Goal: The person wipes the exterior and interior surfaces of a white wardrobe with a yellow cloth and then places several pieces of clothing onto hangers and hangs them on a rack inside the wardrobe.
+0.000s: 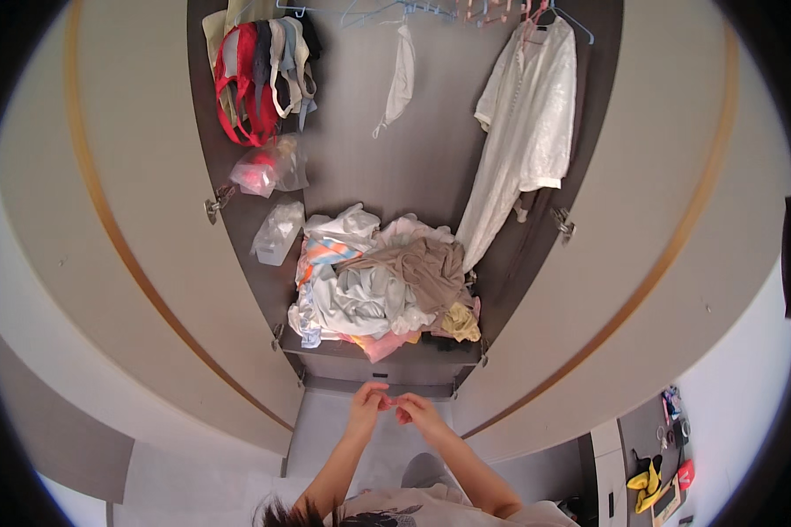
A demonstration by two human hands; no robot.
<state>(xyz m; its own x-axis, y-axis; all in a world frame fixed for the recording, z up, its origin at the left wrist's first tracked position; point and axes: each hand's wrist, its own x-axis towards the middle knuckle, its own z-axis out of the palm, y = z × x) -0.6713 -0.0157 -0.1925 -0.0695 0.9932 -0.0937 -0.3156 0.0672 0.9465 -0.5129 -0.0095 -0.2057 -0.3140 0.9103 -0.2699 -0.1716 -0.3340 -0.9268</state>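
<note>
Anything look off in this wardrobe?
Yes: the heap of clothes on the wardrobe's lower shelf looks messy. Garments lie crumpled and tangled rather than folded, and a pink cloth droops to the shelf's front edge. Several blue hangers above look unused. No obvious damage.

We hold our bare left arm and right arm out so they lean in toward each other, with our left hand and right hand close together, fingers bent, tips touching or almost touching.
</note>
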